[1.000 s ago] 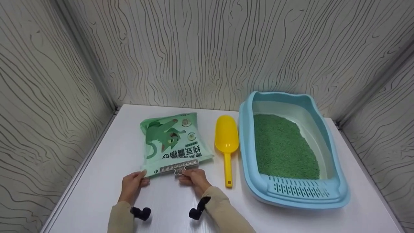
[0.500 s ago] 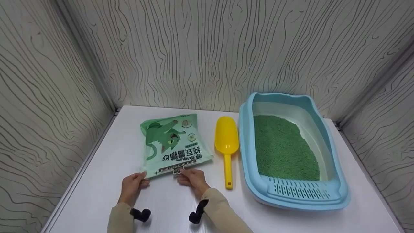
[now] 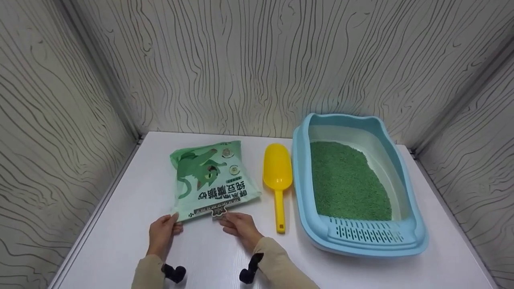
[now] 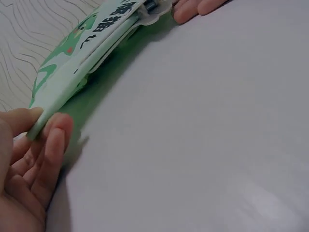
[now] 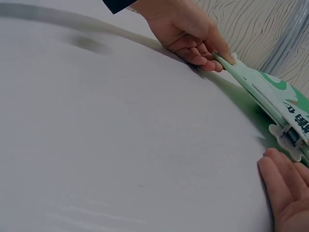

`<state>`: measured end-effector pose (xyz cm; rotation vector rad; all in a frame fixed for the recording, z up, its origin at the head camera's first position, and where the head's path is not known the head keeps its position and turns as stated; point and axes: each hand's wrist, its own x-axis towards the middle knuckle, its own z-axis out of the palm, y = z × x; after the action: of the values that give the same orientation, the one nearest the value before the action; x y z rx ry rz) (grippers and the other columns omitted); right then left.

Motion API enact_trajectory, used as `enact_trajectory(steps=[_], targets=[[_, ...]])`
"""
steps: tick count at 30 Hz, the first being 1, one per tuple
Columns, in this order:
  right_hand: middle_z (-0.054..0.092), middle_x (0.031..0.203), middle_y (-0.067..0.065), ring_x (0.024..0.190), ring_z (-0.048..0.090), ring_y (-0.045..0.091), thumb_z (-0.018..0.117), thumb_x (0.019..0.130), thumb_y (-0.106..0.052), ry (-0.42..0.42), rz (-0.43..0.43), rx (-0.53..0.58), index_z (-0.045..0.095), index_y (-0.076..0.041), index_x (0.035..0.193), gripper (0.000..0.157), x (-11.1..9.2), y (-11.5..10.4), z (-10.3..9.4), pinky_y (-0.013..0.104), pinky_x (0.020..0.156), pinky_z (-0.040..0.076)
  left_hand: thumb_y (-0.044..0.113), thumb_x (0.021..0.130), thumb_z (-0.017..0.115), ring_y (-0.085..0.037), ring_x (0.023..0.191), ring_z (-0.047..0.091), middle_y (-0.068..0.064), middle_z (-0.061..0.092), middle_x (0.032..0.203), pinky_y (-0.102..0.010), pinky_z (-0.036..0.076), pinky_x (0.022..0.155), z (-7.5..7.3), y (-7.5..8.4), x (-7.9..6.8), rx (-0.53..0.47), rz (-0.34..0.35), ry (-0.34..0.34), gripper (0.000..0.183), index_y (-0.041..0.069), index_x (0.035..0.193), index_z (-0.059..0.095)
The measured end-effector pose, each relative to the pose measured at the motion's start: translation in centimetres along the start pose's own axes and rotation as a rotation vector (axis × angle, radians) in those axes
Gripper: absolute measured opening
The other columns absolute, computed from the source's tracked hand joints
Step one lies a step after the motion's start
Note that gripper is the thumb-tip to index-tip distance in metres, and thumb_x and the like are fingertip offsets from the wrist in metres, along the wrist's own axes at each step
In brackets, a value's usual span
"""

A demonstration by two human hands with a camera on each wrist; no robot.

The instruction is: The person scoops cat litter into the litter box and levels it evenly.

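Observation:
A pale green bag of cat litter (image 3: 213,172) with a cat picture and black lettering lies on the white table, its lettering upside down in the head view. My left hand (image 3: 162,235) pinches the bag's near left corner between thumb and fingers; the left wrist view shows that pinch (image 4: 36,123) closely. A dark bag clip (image 3: 217,208) with a small figure-shaped tab runs along the bag's near edge. At the tab is my right hand (image 3: 243,228), its thumb and forefinger at the tab's right side. In the right wrist view, its other fingers (image 5: 277,174) stretch out below the clip.
A yellow scoop (image 3: 278,172) lies right of the bag, handle towards me. Beyond it stands a light blue litter tray (image 3: 301,192) with green litter (image 3: 347,180) inside and a slotted front ledge. Wood-grain patterned walls (image 3: 225,60) enclose the table's back and sides.
The right hand's fingertips have slid slightly to the right along the clip's tab, showing more of it. The clip lies flatter than a second ago. My left hand stays at the corner.

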<state>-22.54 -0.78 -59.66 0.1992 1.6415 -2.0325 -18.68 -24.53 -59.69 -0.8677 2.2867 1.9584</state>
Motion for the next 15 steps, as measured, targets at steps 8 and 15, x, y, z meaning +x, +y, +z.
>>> enact_trajectory(steps=[8,15], targets=[[0.067,0.104,0.023,0.087,0.069,0.017,0.052,0.090,-0.014,0.017,-0.014,-0.238,0.055,0.010,0.114,0.033,-1.1,-2.1,-0.6,0.033,0.079,0.057,0.025,0.093,0.051,-0.032,0.117,0.049,-0.021,0.049,0.125,-0.043,0.042,0.098,0.0,1.7,-0.4,0.387,0.236,0.138,0.048,-0.001,0.132,0.040],[0.063,0.110,0.027,0.092,0.067,0.021,0.054,0.090,-0.017,-0.011,-0.186,-0.391,0.053,0.011,0.116,0.038,-2.8,-6.7,-1.9,0.037,0.084,0.055,0.023,0.094,0.050,-0.035,0.133,0.037,-0.019,0.043,0.137,-0.046,0.031,0.111,1.6,5.1,-0.5,0.550,0.436,0.119,0.047,0.002,0.135,0.039]])
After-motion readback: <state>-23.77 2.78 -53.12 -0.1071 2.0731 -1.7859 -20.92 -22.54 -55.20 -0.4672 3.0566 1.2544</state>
